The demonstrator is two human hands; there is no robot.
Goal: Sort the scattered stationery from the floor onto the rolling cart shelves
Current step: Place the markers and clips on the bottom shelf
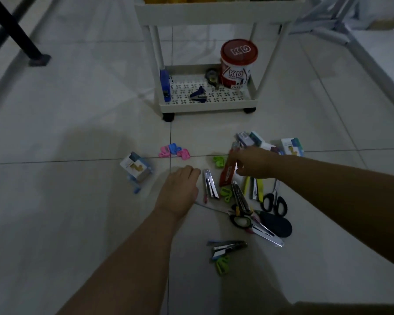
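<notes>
Dim light is falling across pale floor tiles [77, 201] where a person is crouching over a scatter of stationery, a white cart [205, 105] standing just beyond. The right hand [253, 163] is reaching over the pile, its fingers curling down onto a red cutter [225, 176] lying on the floor; whether they are already pinching it or only touching cannot be told. The left hand [180, 189] is resting on the tile, fingers loosely together and holding nothing, just beside a silver stapler [209, 185]. Around them are lying black scissors [274, 201], green clips [225, 194], pink clips [174, 151] and small boxes [291, 146], while a blue stapler [165, 86], a staple remover [198, 94] and a red tub [237, 64] are already sitting on the cart's bottom shelf. The cutter is looking light, stiff and smooth-sided, probably best taken across the middle of its body, well away from the blade end. The scissors are likely wanting a hold by the handles; the clips, small and slick, are probably calling for a fingertip pinch.
</notes>
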